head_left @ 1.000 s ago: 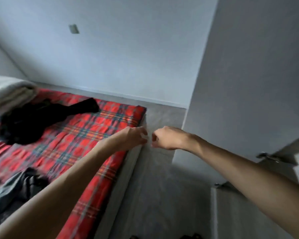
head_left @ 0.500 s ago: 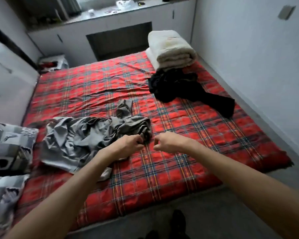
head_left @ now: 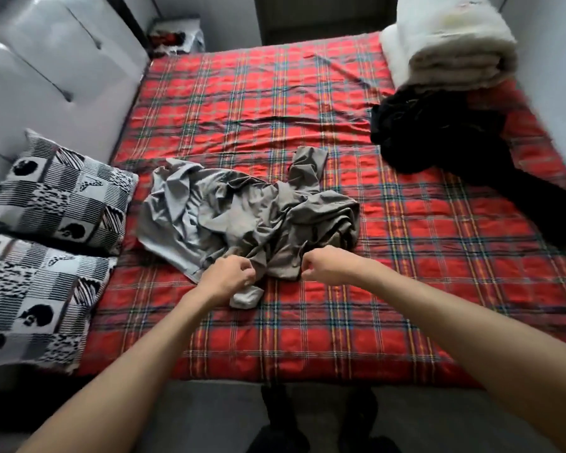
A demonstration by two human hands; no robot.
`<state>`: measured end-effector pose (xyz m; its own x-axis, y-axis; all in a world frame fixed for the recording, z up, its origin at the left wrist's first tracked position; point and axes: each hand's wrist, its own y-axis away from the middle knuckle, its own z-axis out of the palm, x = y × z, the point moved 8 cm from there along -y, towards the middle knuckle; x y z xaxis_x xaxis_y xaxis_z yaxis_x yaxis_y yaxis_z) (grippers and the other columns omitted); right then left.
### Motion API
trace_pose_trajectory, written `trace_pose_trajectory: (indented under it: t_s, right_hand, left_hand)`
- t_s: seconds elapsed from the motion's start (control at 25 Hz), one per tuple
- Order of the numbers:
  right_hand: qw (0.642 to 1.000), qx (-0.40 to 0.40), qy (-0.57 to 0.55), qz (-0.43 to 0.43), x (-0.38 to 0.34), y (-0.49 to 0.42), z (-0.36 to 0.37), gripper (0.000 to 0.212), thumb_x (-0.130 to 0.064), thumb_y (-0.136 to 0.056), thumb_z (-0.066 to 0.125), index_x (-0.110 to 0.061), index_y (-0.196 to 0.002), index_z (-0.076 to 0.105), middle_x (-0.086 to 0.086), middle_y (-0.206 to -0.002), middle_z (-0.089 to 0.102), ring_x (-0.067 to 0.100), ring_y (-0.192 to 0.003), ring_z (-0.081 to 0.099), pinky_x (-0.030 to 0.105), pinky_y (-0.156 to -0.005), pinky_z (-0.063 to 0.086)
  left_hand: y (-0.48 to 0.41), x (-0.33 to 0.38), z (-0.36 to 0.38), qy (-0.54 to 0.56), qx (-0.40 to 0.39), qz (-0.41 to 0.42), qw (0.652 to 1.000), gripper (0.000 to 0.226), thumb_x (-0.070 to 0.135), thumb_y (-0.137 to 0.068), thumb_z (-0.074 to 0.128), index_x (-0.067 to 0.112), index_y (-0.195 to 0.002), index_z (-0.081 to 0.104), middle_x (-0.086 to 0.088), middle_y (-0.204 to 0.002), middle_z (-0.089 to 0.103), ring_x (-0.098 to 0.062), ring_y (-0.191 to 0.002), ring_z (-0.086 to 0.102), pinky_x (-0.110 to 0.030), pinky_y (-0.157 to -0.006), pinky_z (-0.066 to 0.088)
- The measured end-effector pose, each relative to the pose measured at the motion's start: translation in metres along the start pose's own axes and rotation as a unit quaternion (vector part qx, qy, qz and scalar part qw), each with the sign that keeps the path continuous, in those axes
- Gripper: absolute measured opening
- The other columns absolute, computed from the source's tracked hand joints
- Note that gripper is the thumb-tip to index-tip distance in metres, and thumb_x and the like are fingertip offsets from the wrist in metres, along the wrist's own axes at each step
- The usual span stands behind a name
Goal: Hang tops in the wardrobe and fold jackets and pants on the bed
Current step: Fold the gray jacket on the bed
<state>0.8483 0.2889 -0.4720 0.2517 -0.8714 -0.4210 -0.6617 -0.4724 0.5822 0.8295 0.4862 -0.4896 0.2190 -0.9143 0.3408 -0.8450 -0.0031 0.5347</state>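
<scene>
A crumpled grey garment (head_left: 242, 217) lies in the middle of the bed (head_left: 389, 289), which has a red plaid sheet. A black garment (head_left: 455, 148) is heaped at the right, one leg or sleeve trailing toward the bed's right edge. My left hand (head_left: 227, 277) hovers with curled fingers over the grey garment's near edge, above a small flap of cloth. My right hand (head_left: 324, 264) is curled the same way at the near edge, a little to the right. No cloth is lifted, and I see none between the fingers of either hand.
A folded white blanket (head_left: 448, 44) sits at the far right corner. Two black-and-white patterned pillows (head_left: 53, 204) lie at the left against a padded white headboard (head_left: 56, 80). Grey floor and my dark shoes (head_left: 307, 433) are below the bed's near edge.
The view swung from the wardrobe door and floor to the bed, then closer over it. Both hands kept their curled pose and came down to the grey garment's near edge.
</scene>
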Motion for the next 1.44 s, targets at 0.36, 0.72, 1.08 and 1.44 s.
trace_pose_trajectory:
  t_s: [0.36, 0.72, 1.08, 1.44]
  right_hand:
    - [0.987, 0.005, -0.098, 0.124, 0.049, -0.144, 0.11, 0.025, -0.03, -0.09, 0.051, -0.024, -0.11, 0.064, 0.008, -0.118, 0.068, 0.029, -0.111, 0.061, 0.035, -0.09, 0.048]
    - [0.972, 0.038, -0.175, 0.151, 0.048, -0.126, 0.096, 0.023, -0.026, -0.094, 0.053, -0.02, -0.111, 0.067, 0.003, -0.111, 0.07, 0.02, -0.102, 0.063, 0.028, -0.087, 0.047]
    - [0.96, 0.201, -0.193, 0.02, -0.021, -0.05, -0.07, 0.043, -0.028, -0.086, 0.07, -0.02, -0.126, 0.057, -0.005, -0.103, 0.064, 0.012, -0.095, 0.061, 0.026, -0.085, 0.048]
    - [0.93, 0.23, -0.218, -0.186, -0.076, 0.04, -0.185, 0.134, -0.077, -0.047, 0.078, -0.021, -0.155, 0.02, -0.001, -0.152, 0.037, 0.014, -0.142, 0.033, 0.037, -0.116, 0.031]
  left_hand:
    - [-0.237, -0.113, 0.122, -0.099, -0.098, 0.012, 0.99, 0.044, 0.044, -0.085, 0.059, 0.04, -0.128, 0.054, -0.018, -0.153, 0.024, -0.038, -0.126, 0.049, -0.041, -0.103, 0.044]
    - [-0.249, -0.113, 0.054, 0.254, 0.097, -0.065, 0.96, 0.021, 0.011, -0.089, 0.063, 0.007, -0.108, 0.071, -0.011, -0.104, 0.073, -0.019, -0.101, 0.065, -0.021, -0.076, 0.041]
    - [-0.09, 0.014, -0.194, 0.436, 0.119, 0.153, 0.879, 0.024, -0.003, -0.096, 0.052, 0.019, -0.091, 0.061, -0.001, -0.079, 0.06, -0.013, -0.072, 0.054, -0.029, -0.067, 0.044]
    - [0.112, 0.202, -0.357, 0.508, 0.273, 0.263, 0.773, 0.027, -0.005, -0.097, 0.047, 0.015, -0.087, 0.061, -0.007, -0.078, 0.055, -0.015, -0.071, 0.051, -0.025, -0.069, 0.044]
